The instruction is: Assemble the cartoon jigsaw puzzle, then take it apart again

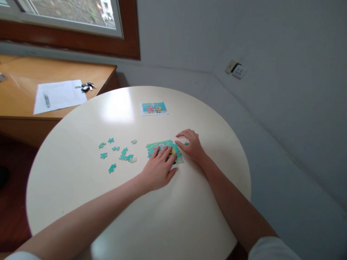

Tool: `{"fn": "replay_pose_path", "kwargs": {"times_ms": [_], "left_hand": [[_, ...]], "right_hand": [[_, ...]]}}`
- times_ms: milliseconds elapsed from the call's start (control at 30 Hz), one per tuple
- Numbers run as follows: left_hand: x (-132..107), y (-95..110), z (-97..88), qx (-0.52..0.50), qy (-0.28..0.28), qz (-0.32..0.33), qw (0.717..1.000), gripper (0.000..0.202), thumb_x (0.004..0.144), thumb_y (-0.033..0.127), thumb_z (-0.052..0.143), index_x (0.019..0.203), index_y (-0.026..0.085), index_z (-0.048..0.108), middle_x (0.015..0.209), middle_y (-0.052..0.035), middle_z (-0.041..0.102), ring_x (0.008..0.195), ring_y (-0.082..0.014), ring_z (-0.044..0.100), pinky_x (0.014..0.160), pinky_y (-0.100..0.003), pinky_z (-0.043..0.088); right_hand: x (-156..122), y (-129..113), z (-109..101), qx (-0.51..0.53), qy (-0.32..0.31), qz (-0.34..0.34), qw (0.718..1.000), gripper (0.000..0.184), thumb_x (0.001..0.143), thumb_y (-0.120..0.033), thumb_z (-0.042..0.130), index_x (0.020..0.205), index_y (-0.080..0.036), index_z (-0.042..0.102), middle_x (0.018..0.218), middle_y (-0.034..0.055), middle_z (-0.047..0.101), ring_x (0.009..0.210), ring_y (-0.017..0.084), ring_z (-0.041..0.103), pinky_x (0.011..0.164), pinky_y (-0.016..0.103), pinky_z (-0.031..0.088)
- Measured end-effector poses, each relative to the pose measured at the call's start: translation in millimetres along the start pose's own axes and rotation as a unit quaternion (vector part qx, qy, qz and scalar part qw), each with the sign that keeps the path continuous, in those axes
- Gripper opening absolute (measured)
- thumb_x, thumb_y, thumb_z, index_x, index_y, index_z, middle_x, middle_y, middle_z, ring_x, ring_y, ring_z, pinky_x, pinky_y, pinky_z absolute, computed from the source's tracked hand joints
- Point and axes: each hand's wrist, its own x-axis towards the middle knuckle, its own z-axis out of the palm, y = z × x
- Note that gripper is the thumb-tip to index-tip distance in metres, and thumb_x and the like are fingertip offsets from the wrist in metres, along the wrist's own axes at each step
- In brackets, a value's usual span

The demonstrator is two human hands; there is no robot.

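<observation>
A partly joined teal cartoon puzzle (162, 146) lies on the round cream table (81, 180). My left hand (159, 168) rests flat on its near side, fingers stretched out over the pieces. My right hand (191, 144) lies at the puzzle's right edge, fingers spread and curved down onto the table, with a small teal piece (186, 143) showing beside its fingers. Several loose teal pieces (119, 153) are scattered to the left of the puzzle. A small reference picture (153, 108) of the same cartoon lies farther back on the table.
A wooden desk (21, 72) stands at the back left under a window, holding a sheet of paper (58, 95) with a pen and a bunch of keys (86, 86). A wall socket (236, 69) sits on the grey wall to the right.
</observation>
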Motion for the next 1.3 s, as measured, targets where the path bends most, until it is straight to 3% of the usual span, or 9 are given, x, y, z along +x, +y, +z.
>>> {"fn": "replay_pose_path", "kwargs": {"times_ms": [133,267,433,667,833,1000,1167,1300], "left_hand": [[-0.1,-0.1,1.2,-0.005,0.001,0.001,1.0,0.047,0.093,0.039,0.039,0.13,0.013,0.048,0.141,-0.0181,0.044,0.135,-0.0296,0.035,0.111,-0.051,0.023],[-0.2,-0.5,2.4,0.0,0.002,-0.001,1.0,0.046,0.093,0.04,0.038,0.13,0.013,0.049,0.141,-0.0181,0.045,0.134,-0.0298,0.036,0.111,-0.051,0.024],[-0.5,-1.1,4.2,0.002,0.006,-0.001,1.0,0.047,0.093,0.04,0.039,0.131,0.013,0.047,0.141,-0.0182,0.044,0.134,-0.0298,0.036,0.111,-0.051,0.024],[1.2,-1.1,1.3,-0.001,0.004,-0.003,1.0,0.048,0.094,0.039,0.035,0.132,0.011,0.044,0.14,-0.0172,0.046,0.131,-0.0295,0.039,0.11,-0.049,0.024],[4.2,-1.8,-3.5,-0.002,0.017,-0.004,1.0,0.051,0.093,0.042,0.036,0.132,0.01,0.044,0.124,-0.0163,0.055,0.115,-0.0284,0.049,0.102,-0.046,0.031],[4.5,-2.1,-1.6,0.026,0.015,-0.017,0.999,0.058,0.092,0.047,0.032,0.134,0.008,0.043,0.119,-0.0174,0.055,0.104,-0.0299,0.048,0.094,-0.046,0.034],[4.0,-1.1,0.9,0.032,0.015,-0.029,0.999,0.055,0.091,0.047,0.036,0.129,0.009,0.048,0.12,-0.0164,0.055,0.109,-0.0305,0.047,0.097,-0.046,0.032],[3.8,-0.6,2.6,0.032,0.02,-0.029,0.999,0.053,0.092,0.043,0.037,0.13,0.007,0.048,0.133,-0.0176,0.05,0.125,-0.0307,0.041,0.108,-0.047,0.024]], "right_hand": [[-1.2,0.9,0.3,-0.012,-0.029,0.003,0.999,0.021,0.072,-0.027,0.068,0.093,-0.024,0.066,0.103,0.0058,0.064,0.099,0.024,0.056,0.091,0.042,0.035],[1.4,8.0,1.0,0.011,0.036,0.02,0.999,0.008,0.078,-0.023,0.058,0.083,-0.022,0.064,0.093,0.0056,0.066,0.093,0.022,0.059,0.089,0.04,0.039],[5.0,18.0,1.3,0.055,0.102,0.047,0.992,0.014,0.077,-0.018,0.049,0.079,-0.022,0.062,0.083,0.0052,0.066,0.082,0.02,0.06,0.081,0.036,0.047],[4.0,18.8,2.9,0.06,0.098,0.05,0.992,0.014,0.076,-0.017,0.048,0.079,-0.021,0.061,0.083,0.0056,0.066,0.081,0.02,0.06,0.079,0.035,0.047],[4.2,20.6,4.3,0.058,0.091,0.055,0.993,0.014,0.076,-0.017,0.047,0.079,-0.02,0.061,0.083,0.0057,0.065,0.079,0.02,0.059,0.077,0.036,0.047],[3.8,21.0,4.5,0.059,0.091,0.056,0.993,0.014,0.076,-0.017,0.048,0.079,-0.021,0.061,0.083,0.0049,0.065,0.078,0.019,0.059,0.075,0.034,0.047],[3.8,20.6,4.7,0.066,0.089,0.06,0.992,0.014,0.076,-0.017,0.048,0.079,-0.02,0.062,0.083,0.0057,0.065,0.078,0.019,0.059,0.073,0.034,0.047],[3.8,20.0,4.7,0.07,0.092,0.063,0.991,0.014,0.076,-0.017,0.048,0.078,-0.02,0.062,0.082,0.0054,0.064,0.076,0.018,0.059,0.071,0.033,0.047]]}}
